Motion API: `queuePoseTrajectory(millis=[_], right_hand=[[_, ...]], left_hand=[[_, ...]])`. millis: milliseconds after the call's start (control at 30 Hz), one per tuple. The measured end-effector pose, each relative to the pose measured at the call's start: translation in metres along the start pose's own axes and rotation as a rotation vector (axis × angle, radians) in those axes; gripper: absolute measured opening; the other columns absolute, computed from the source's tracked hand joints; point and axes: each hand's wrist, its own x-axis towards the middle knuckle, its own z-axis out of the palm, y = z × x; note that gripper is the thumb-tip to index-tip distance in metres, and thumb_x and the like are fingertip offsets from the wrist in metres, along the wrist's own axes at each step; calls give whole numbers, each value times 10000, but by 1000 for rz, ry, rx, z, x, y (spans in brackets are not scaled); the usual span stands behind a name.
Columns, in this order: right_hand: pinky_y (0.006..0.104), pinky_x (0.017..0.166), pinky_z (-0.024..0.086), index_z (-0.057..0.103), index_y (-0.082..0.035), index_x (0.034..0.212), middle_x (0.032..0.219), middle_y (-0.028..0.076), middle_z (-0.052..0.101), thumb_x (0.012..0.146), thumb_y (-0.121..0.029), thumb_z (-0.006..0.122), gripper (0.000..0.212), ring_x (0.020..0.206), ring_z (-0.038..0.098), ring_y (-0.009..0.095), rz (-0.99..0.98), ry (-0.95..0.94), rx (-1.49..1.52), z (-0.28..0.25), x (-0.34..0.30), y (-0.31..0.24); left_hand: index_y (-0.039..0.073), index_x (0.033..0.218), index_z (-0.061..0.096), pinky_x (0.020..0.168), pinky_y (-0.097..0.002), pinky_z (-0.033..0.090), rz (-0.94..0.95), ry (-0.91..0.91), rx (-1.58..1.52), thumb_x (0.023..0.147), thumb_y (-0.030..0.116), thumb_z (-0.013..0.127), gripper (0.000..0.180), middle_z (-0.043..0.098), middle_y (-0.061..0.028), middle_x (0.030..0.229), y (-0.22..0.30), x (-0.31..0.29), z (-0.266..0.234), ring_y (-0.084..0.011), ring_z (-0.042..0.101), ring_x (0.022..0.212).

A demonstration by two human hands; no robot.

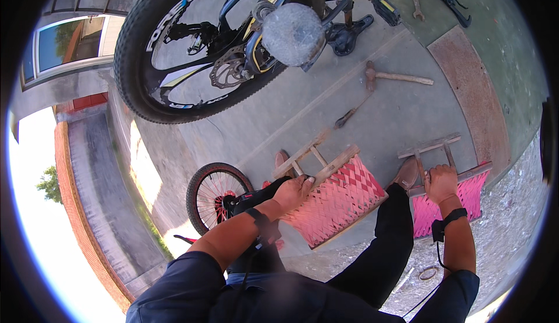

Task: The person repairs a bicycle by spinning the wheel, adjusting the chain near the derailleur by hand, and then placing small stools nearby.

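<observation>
My left hand (294, 194) is closed on the wooden frame of a low stool (335, 203) with a woven pink-and-red strap seat. This stool lies tipped, its wooden legs pointing away from me. On the right, my right hand (441, 182) is wrapped around a wooden bar of a second stool (451, 201), whose woven seat is brighter pink. The two stools are apart, with my right shoe (406, 173) between them. Black bands circle both wrists. The undersides of my fingers are partly hidden on each hand.
A bicycle with a fat-tyred wheel (134, 73) stands beyond me at the upper left. A hammer (402, 78) and a dark-handled tool (346, 117) lie on the concrete, with a wrench (417, 6) farther off. A smaller red-rimmed wheel (218, 198) is at left; a rusty sheet (474, 90) lies right.
</observation>
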Motion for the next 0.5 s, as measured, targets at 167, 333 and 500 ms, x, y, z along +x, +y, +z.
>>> queuePoseTrajectory(millis=[167,333,500], right_hand=[[452,677,408,579,-48,652,696,154,566,809,-165,559,197,697,554,352,123,66,-76,-20,-22,51],[455,670,410,564,-33,637,689,182,562,828,-152,538,227,685,546,373,150,41,-127,-33,-28,97],[467,673,416,587,-32,639,689,184,573,795,-160,562,203,692,553,372,65,-29,-136,-19,-22,111]], left_hand=[[2,896,552,710,-484,470,171,-84,13,977,398,372,443,602,-253,717,-72,9,74,-416,606,758],[0,899,574,710,-478,467,70,-127,80,974,429,361,484,603,-241,713,-34,8,69,-410,607,744],[24,943,577,750,-484,458,-35,-342,36,967,447,365,473,614,-232,764,-21,10,58,-410,607,787]])
